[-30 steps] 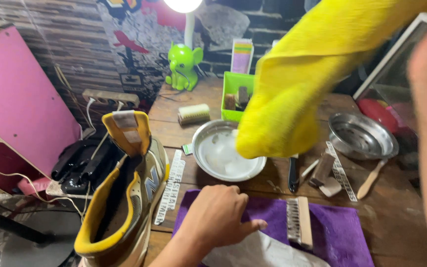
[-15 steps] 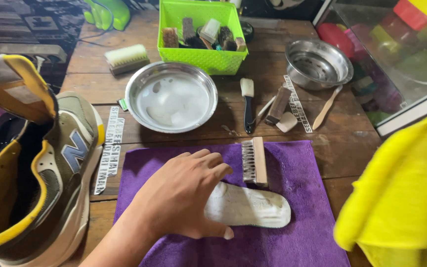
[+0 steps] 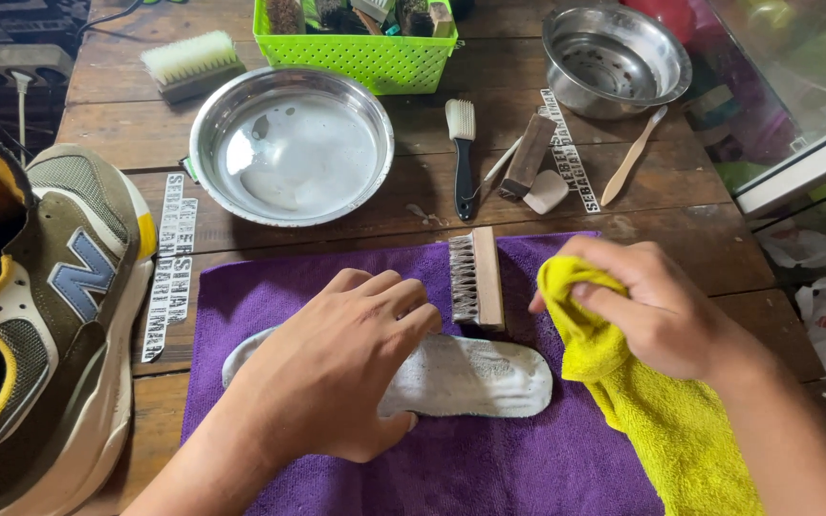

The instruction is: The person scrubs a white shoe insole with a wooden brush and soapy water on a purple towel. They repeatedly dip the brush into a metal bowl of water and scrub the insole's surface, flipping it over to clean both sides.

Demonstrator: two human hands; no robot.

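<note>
A whitish shoe insole (image 3: 475, 377) lies flat on a purple towel (image 3: 547, 468) spread over the wooden table. My left hand (image 3: 336, 368) rests palm-down on the insole's left half and pins it there. My right hand (image 3: 652, 306) grips a bunched yellow cloth (image 3: 662, 420) just right of the insole's toe end; the cloth hangs down toward me. A wooden-backed brush (image 3: 476, 277) lies on the towel's far edge, between my two hands.
An olive and yellow sneaker (image 3: 50, 325) stands at the left. Behind the towel are a steel basin of water (image 3: 291, 145), a second steel bowl (image 3: 616, 59), a green basket (image 3: 367, 43) of tools, a black-handled brush (image 3: 461, 153), a scrub brush (image 3: 190, 63), small wooden tools.
My right hand has brought the yellow cloth down from high in front of the camera to the towel beside the insole. The view tilted down; my left hand stays on the insole.
</note>
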